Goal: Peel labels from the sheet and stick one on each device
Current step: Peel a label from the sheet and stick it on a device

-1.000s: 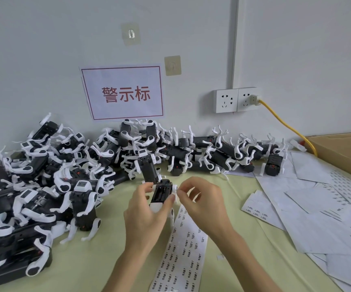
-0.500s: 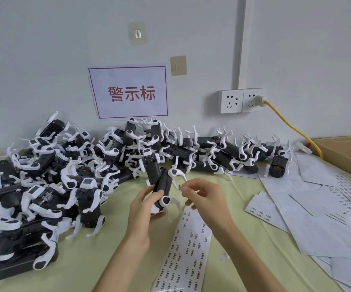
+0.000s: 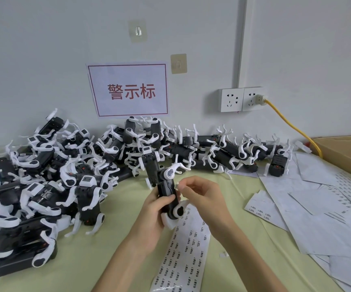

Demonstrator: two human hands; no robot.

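My left hand [image 3: 152, 213] grips a black device with white legs [image 3: 167, 186], held upright over the table. My right hand [image 3: 203, 196] pinches a small white label [image 3: 177, 185] right at the device's right side. The long label sheet [image 3: 183, 251] with rows of small printed labels lies on the yellow-green table below my hands. A large heap of the same black-and-white devices [image 3: 50, 175] fills the left side and runs along the wall to the right [image 3: 233, 152].
Used white backing sheets [image 3: 322, 207] are spread over the right of the table. A cardboard box [image 3: 345, 152] stands at the far right. A yellow cable [image 3: 286, 121] runs from the wall socket [image 3: 242, 99] toward the box. A red-lettered sign [image 3: 130, 90] hangs on the wall.
My left hand has turned the device from lying flat to standing upright. My right hand has brought a small label up against the device's side.
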